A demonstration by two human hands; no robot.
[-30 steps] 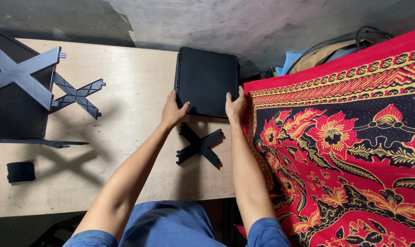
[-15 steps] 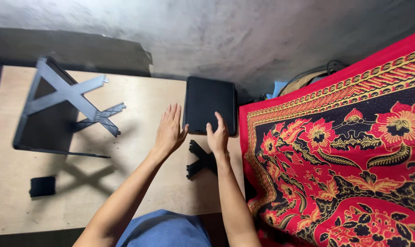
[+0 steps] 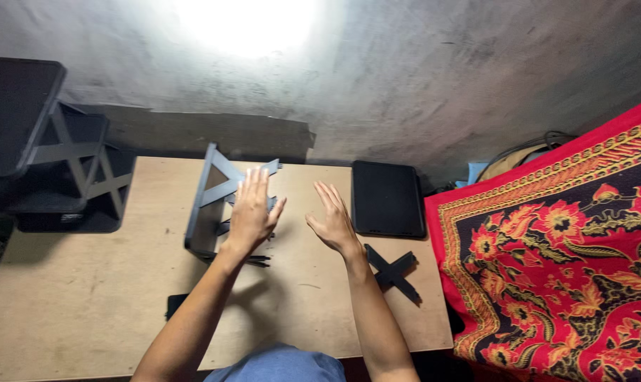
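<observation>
Dark grey cross-braced frame [image 3: 211, 201] stands tilted on the pale wooden desk [image 3: 87, 304], its flat bars crossing in an X between thin side rails. Left hand [image 3: 253, 212] hovers over it, fingers spread and straight, gripping nothing. Right hand [image 3: 332, 221] floats just beside, palm turned inward, fingers apart, also empty. To its right lies a matte black square panel [image 3: 387, 198] with rounded corners, and nearer the desk edge a flat black X-shaped brace [image 3: 394, 272]. A red floral cloth [image 3: 561, 255] lies alongside.
</observation>
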